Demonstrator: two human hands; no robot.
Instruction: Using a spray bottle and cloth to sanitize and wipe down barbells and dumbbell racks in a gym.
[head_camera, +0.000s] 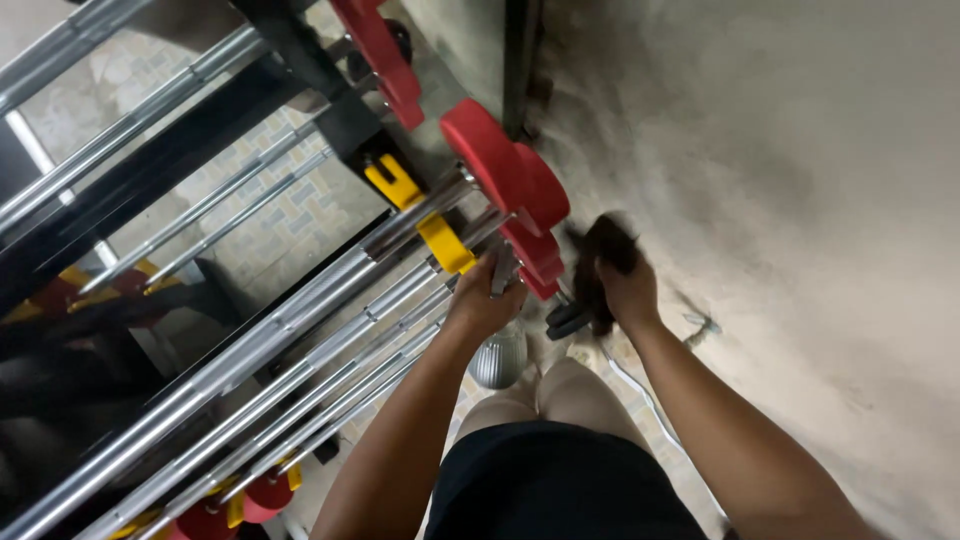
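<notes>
Barbells (250, 400) lie racked side by side, steel shafts running down and away from the red end caps (510, 170) that serve as the landmark. Just below those caps, the left hand (485, 300) is clenched around the end of one bar sleeve (500, 268), right beside a yellow collar (445, 243) on the neighbouring bar. The right hand (625, 290), on the wall side of the red caps, grips a dark rag (600, 265) that is bunched up and blurred; it appears to be pressed near the lowest cap, though the smear makes contact hard to confirm.

Judging by how things lie, the wiping seems to be in progress: the rag is at the bar ends, the steadied sleeve looks like the one being worked, and nothing shows which bars are already clean. The shafts further from the caps gleam, but that may be only the light.

Below the caps a ribbed grey container (498, 358) stands on the tiled floor (290, 215), near the person's knees. The pale wall (780, 200) rises beyond the right hand.
</notes>
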